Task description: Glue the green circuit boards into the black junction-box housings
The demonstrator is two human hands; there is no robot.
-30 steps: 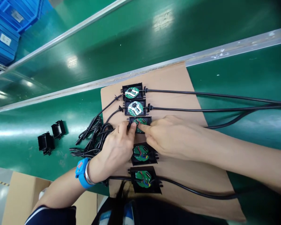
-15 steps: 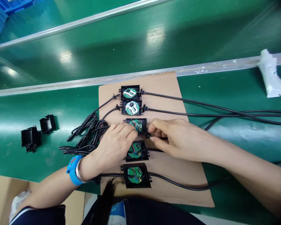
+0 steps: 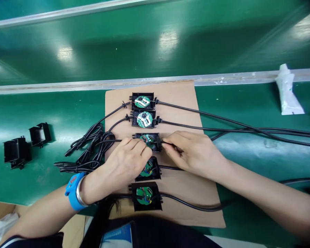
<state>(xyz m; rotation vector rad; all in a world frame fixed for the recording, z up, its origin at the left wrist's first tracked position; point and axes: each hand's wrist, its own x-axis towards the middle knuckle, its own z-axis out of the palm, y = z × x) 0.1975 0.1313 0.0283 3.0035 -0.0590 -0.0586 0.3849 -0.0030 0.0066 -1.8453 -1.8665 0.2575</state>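
Note:
Several black housings with round green circuit boards lie in a column on a brown cardboard sheet (image 3: 186,193), each with black cables leaving both sides. My left hand (image 3: 126,162), curled, presses its fingertips on the middle housing (image 3: 147,140) and partly covers the housing below it (image 3: 148,169). My right hand (image 3: 193,151) pinches the black cable (image 3: 170,142) where it leaves the right side of that middle housing. Two more housings (image 3: 142,102) (image 3: 144,119) lie above and one (image 3: 145,196) lies nearest me.
Coiled black cables (image 3: 89,148) lie left of the cardboard. Two bare black housings (image 3: 23,144) sit at the far left on the green bench. A white tube (image 3: 286,91) lies at the right by the metal rail (image 3: 67,88). Long cables (image 3: 260,132) run off right.
The view has shifted. My right hand moved from the board of the middle housing to the cable at its right side and pinched it. My left hand stays on the housing.

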